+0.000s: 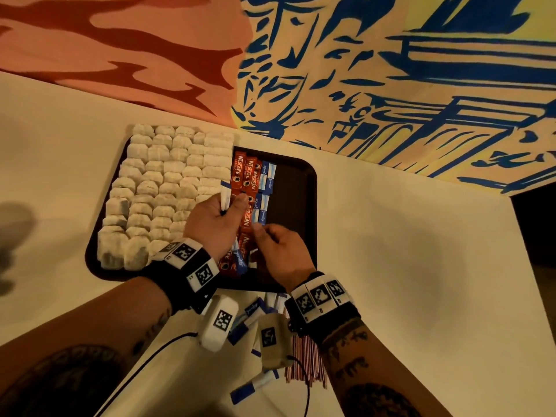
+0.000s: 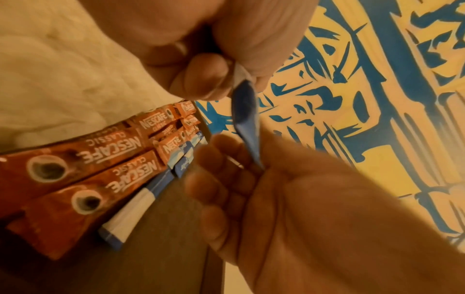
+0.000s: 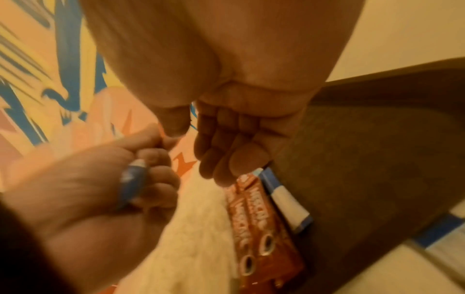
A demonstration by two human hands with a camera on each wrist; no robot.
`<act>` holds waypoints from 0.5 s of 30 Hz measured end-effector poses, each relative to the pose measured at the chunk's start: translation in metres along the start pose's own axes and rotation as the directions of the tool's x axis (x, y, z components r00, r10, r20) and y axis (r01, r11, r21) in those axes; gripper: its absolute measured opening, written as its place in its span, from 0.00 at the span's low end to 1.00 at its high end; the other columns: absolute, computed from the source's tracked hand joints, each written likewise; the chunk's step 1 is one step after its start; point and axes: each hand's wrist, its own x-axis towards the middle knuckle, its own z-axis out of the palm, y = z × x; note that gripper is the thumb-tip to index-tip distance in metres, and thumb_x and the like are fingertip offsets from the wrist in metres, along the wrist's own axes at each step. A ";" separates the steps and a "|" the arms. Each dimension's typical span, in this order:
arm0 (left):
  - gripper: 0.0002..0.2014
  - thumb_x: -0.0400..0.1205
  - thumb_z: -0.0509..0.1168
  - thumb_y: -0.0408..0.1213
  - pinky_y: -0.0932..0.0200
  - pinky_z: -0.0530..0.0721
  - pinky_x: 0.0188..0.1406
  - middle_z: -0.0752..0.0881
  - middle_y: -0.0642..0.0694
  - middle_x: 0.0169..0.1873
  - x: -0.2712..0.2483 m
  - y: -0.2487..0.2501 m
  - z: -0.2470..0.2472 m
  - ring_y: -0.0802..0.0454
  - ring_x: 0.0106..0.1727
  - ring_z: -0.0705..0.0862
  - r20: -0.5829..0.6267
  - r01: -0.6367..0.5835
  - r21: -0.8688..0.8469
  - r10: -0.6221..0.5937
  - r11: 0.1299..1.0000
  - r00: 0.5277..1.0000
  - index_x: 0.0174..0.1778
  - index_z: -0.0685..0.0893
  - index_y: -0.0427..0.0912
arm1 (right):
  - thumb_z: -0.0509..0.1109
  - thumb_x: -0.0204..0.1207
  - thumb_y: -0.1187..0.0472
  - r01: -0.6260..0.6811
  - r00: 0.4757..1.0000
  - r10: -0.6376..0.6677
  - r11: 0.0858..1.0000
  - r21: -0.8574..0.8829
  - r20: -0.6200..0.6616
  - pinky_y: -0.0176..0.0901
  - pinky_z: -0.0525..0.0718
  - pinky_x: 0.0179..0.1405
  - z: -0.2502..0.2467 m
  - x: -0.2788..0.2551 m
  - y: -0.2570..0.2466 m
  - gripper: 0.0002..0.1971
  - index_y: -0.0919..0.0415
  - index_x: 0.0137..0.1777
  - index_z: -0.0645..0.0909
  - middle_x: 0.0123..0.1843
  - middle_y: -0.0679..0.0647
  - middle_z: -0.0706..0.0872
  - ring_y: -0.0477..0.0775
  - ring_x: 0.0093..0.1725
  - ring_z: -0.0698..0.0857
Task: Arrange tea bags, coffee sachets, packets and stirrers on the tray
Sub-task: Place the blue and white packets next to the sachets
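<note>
Dark brown, the tray (image 1: 304, 188) is set on a pale table (image 1: 406, 266) against a painted wall (image 1: 421, 70). Its left part is filled with rows of white tea bags (image 1: 168, 188); beside them red Nescafe coffee sachets (image 1: 245, 176) are laid in a column, with blue and white packets (image 1: 266, 179) just to their right. A small bundle of blue and white packets (image 2: 245, 111) is gripped by the curled fingers of the left hand (image 1: 215, 221) above the sachets. The right hand (image 1: 282, 251) is held close by with fingers bent; one packet end appears to be pinched, though blur leaves this uncertain. More packets (image 1: 249, 314) and striped stirrers (image 1: 304, 362) are left on the table near the tray's front edge.
</note>
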 end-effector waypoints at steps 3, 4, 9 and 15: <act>0.20 0.82 0.63 0.61 0.53 0.86 0.44 0.90 0.50 0.36 -0.001 0.005 0.006 0.52 0.39 0.89 -0.047 -0.009 -0.085 0.005 0.996 0.999 0.44 0.87 0.48 | 0.71 0.82 0.46 0.030 0.993 -0.033 0.999 0.027 0.110 0.53 0.92 0.50 0.002 -0.011 -0.006 0.10 0.51 0.52 0.86 0.46 0.50 0.93 0.49 0.43 0.92; 0.21 0.81 0.63 0.64 0.49 0.88 0.48 0.91 0.50 0.38 0.000 0.004 0.008 0.50 0.41 0.90 -0.057 -0.014 -0.091 0.009 0.996 0.998 0.46 0.87 0.49 | 0.72 0.81 0.48 0.028 0.991 -0.032 0.999 0.027 0.133 0.54 0.92 0.52 0.003 -0.013 -0.007 0.10 0.53 0.54 0.86 0.46 0.51 0.93 0.50 0.44 0.92; 0.29 0.73 0.60 0.76 0.40 0.89 0.48 0.91 0.51 0.36 -0.005 0.002 0.012 0.49 0.41 0.91 -0.074 -0.026 -0.157 0.015 0.987 0.997 0.44 0.87 0.53 | 0.76 0.79 0.61 0.032 0.993 -0.050 0.985 0.169 0.106 0.41 0.89 0.40 -0.001 -0.023 -0.006 0.06 0.62 0.52 0.87 0.46 0.58 0.93 0.53 0.42 0.91; 0.29 0.69 0.59 0.76 0.46 0.86 0.42 0.85 0.52 0.26 -0.013 -0.006 0.005 0.48 0.31 0.83 0.022 0.053 -0.152 -0.050 0.987 0.999 0.39 0.86 0.53 | 0.76 0.79 0.64 0.100 0.994 -0.080 0.953 0.287 -0.078 0.44 0.87 0.38 -0.014 -0.029 0.003 0.02 0.61 0.46 0.86 0.41 0.56 0.92 0.50 0.36 0.89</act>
